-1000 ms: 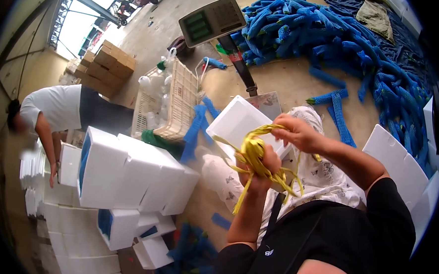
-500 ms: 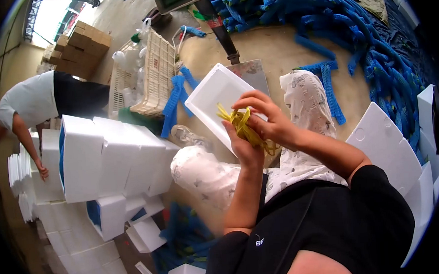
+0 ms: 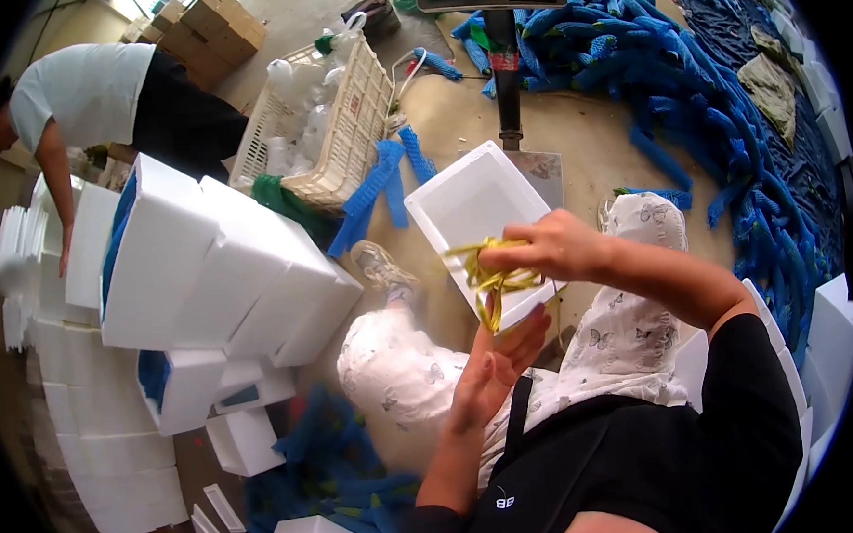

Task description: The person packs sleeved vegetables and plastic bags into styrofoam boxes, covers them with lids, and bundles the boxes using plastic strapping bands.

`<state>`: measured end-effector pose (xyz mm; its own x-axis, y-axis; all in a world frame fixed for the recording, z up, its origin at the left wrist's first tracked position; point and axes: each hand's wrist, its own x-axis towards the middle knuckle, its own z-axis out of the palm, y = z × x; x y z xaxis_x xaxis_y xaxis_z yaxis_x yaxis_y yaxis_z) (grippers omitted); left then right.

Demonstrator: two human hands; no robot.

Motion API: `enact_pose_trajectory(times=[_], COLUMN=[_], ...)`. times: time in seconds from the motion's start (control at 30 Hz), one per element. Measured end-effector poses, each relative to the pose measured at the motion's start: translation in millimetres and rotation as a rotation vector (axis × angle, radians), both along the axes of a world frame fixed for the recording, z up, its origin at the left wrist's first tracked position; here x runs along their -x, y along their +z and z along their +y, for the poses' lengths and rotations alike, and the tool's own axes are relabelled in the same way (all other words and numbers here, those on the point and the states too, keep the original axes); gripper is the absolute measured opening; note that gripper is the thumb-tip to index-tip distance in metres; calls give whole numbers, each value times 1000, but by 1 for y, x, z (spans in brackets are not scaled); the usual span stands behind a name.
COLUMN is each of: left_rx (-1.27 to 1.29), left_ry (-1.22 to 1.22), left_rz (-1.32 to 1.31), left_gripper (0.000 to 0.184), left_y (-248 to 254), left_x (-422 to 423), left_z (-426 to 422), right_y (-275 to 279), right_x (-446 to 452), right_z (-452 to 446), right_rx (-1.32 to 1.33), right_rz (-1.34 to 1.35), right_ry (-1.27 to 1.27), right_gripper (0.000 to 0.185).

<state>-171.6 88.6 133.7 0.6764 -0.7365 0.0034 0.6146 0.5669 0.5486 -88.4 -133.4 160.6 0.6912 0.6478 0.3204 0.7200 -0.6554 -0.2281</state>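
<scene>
Behind yellow strands (image 3: 497, 281), white box (image 3: 471, 198)

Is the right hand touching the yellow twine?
Touching. The head view shows the right hand closed on the yellow twine, with loops spilling out below its grip.

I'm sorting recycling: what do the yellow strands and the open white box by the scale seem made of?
Yellow strands: probably plastic twine, slightly shiny, judging by their flat, ribbon-like loops.
Open white box: likely polystyrene foam, matte, judging by its thick walls.
</scene>
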Motion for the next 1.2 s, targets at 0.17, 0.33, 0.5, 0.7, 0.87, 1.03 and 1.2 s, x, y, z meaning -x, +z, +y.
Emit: enact_pose_trajectory(times=[0.17,0.33,0.5,0.7,0.87,1.03,1.2], left_rx=[-360,-395,-642,-1728,-1513,-1439,-1437], left_ry=[137,365,274,212,4,-396,-32], left_rz=[-124,-79,-11,-1244,-1921,-1851,-1747], left_gripper=[68,61,37,64,60,17,25], left_y=[-8,-14,-40,-57,-153,-175,-177], left_x=[-2,-34,-44,-82,-132,-140,-140], left_z=[75,88,61,15,13,1,-61], right_y=[121,233,210,118,7,-15,-34], right_x=[-58,-92,-184,-248,-166,-9,66], right_z=[-93,-81,6,35,-17,-70,-110], right_rx=[-1044,-846,-112,119,342,19,-142], right_rz=[-382,-728,-458,-230,507,523,488], right_ry=[-725,-465,-265,-200,-189,-112,-482], right_gripper=[22,23,25,26,33,25,23])
